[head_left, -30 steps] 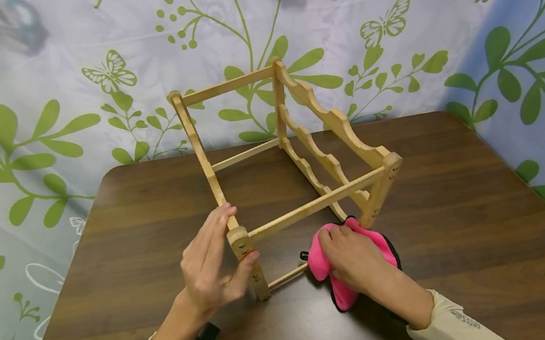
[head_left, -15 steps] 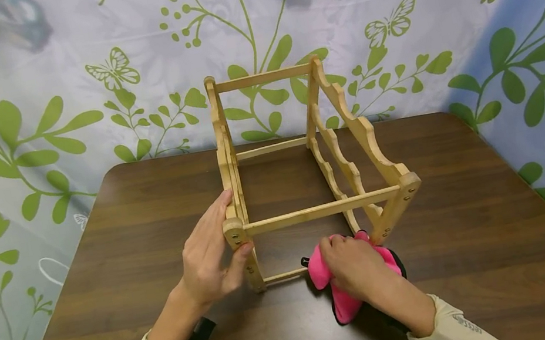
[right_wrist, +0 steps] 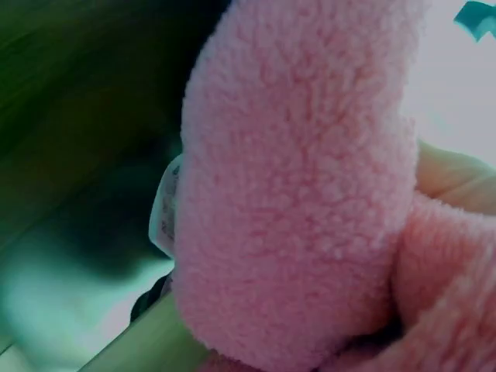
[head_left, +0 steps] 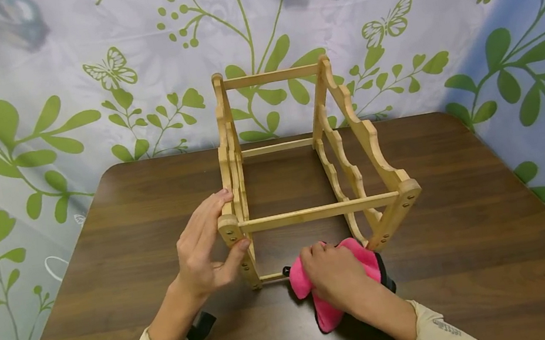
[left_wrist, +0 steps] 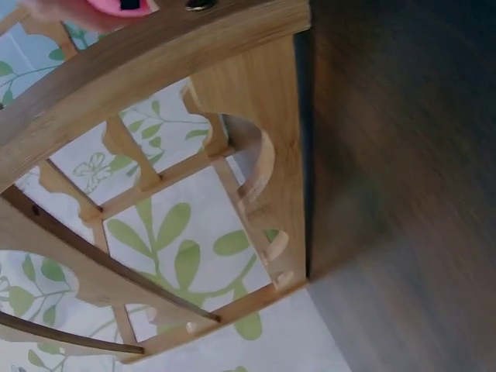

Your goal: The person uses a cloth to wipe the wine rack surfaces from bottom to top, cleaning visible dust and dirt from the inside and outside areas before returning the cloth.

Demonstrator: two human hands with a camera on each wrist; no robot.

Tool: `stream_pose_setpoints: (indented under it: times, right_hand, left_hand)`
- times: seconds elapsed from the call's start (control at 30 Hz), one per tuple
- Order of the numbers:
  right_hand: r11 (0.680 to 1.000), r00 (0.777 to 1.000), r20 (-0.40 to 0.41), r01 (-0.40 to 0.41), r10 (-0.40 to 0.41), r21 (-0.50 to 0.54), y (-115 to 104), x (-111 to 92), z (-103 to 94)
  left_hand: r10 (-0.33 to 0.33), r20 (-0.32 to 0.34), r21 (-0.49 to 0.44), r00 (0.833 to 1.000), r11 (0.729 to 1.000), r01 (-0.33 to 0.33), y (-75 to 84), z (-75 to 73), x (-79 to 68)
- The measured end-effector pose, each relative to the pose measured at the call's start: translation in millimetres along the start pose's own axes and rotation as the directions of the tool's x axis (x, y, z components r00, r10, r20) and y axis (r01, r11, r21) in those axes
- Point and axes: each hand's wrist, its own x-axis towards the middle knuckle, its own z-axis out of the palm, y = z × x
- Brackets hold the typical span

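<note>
A light wooden rack with scalloped side rails stands on the table. My left hand holds its near left corner, with the fingers along the outer side and the thumb at the front of the post. In my right hand is a bunched pink cloth with black edging, gripped over the rack's low front bar and hiding most of that bar. The left wrist view looks through the rack's side boards. Fluffy cloth pile fills most of the right wrist view, with a small white label at its edge.
The brown wooden table extends to both sides of the rack. Behind it hangs a pale curtain printed with green leaves and butterflies. A small black object shows beside my left wrist.
The rack has turned to face me more squarely, its far end swinging right. My right hand and the cloth have slid left along the low front bar. My left hand keeps its hold on the corner.
</note>
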Motion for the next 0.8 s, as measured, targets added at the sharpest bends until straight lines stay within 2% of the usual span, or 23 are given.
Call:
stream_pose_setpoints:
  times: [0.13,0.3,0.43,0.53,0.63,0.7,0.8]
  right_hand:
    - [0.999,0.999,0.032,0.036,-0.037,0.025,-23.4,13.8,-0.9]
    - [0.995,0.997,0.001,0.073,-0.074,0.060,-42.9,26.3,1.2]
    - [0.992,0.997,-0.001,0.071,-0.072,0.103,-43.9,28.8,3.6]
    - [0.981,0.991,0.049,0.112,-0.121,0.159,-35.1,29.6,1.2]
    - [0.946,0.978,0.087,0.156,-0.188,0.283,-19.1,31.3,-7.5]
    - [0.909,0.973,0.072,0.175,-0.218,0.378,-8.2,33.6,-16.7]
    - [0.856,0.977,-0.058,0.207,-0.204,0.473,5.0,39.1,-31.7]
  left_hand:
    - [0.006,-0.028,-0.015,1.000,1.000,-0.006,-2.2,3.5,-2.0]
    - [0.007,-0.044,-0.030,0.999,1.000,-0.009,-5.6,9.0,-3.2]
    - [-0.033,-0.070,-0.029,0.997,0.999,0.031,-5.8,13.4,0.5]
    - [-0.080,-0.091,-0.011,0.993,0.997,0.079,-2.6,17.3,3.1]
    - [-0.126,-0.095,0.037,0.988,0.991,0.130,2.6,20.8,3.4]
    - [-0.145,-0.109,0.085,0.983,0.984,0.155,6.6,22.4,2.8]
    - [-0.172,-0.162,0.134,0.972,0.972,0.195,11.7,24.7,1.4]
